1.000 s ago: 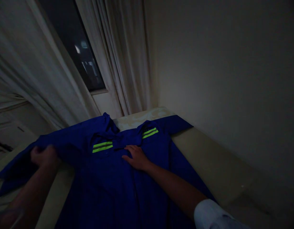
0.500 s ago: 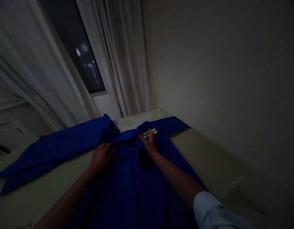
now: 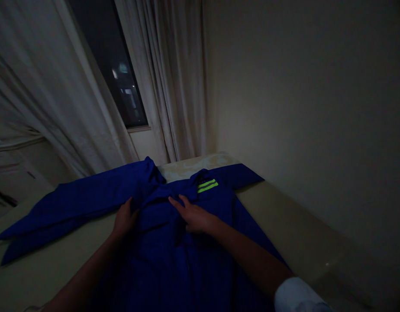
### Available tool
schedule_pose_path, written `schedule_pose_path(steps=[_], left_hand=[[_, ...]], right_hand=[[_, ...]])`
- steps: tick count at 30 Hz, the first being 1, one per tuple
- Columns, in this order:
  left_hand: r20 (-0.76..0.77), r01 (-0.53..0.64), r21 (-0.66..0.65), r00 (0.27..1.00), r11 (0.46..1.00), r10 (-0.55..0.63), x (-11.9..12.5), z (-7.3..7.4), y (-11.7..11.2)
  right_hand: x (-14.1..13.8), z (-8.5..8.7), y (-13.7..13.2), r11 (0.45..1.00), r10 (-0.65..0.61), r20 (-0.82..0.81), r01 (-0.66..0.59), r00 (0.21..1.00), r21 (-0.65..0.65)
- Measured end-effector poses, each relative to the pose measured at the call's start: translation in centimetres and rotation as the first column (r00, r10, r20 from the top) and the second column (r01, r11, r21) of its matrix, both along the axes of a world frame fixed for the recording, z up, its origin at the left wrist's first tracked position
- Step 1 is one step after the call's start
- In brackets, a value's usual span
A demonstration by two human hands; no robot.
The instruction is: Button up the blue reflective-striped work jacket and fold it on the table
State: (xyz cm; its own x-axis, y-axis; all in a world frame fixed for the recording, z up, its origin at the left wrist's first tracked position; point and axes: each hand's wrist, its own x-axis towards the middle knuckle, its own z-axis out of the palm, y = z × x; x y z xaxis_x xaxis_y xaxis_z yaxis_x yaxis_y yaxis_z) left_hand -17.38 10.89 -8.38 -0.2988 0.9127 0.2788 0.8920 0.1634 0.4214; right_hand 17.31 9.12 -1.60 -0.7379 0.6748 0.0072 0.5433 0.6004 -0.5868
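A dark blue work shirt (image 3: 174,260) lies spread face up, its collar at the far end and one sleeve stretched out to the left. A neon yellow-green reflective stripe patch (image 3: 207,186) shows on its far right chest. My right hand (image 3: 194,218) lies flat on the shirt front just below the collar, fingers pointing left. My left hand (image 3: 124,219) is at the shirt's left side, fingers against the cloth. Whether it pinches the cloth is hidden in the dim light. The other chest stripe is out of sight.
The shirt lies on a cream padded surface (image 3: 284,225) that runs along a beige wall (image 3: 300,95). Long white curtains (image 3: 167,78) hang beyond its far end, beside a dark window (image 3: 117,65). A white shirt cuff (image 3: 295,297) shows on my right arm.
My right hand has slid down off the stripe patch to the shirt front, uncovering the patch. My left hand has shifted slightly left. The left chest stripe, visible a second ago, is now hidden.
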Motion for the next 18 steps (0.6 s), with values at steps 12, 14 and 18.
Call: schedule_pose_path(steps=[12, 14, 18], left_hand=[[0.098, 0.0, -0.048, 0.995, 0.999, 0.005, -0.6, 1.6, 0.5], [0.151, -0.073, -0.067, 0.985, 0.995, 0.082, -0.5, 1.7, 0.8], [0.178, -0.097, -0.051, 0.979, 0.994, 0.104, -1.6, 1.8, 1.5]], right_hand=[[16.1, 1.2, 9.9, 0.548, -0.796, -0.062, 0.672, 0.602, -0.498], [15.6, 0.6, 9.6, 0.649, -0.709, -0.015, 0.644, 0.705, -0.406], [13.7, 0.4, 9.4, 0.871, -0.464, 0.108, 0.475, 0.879, -0.123]])
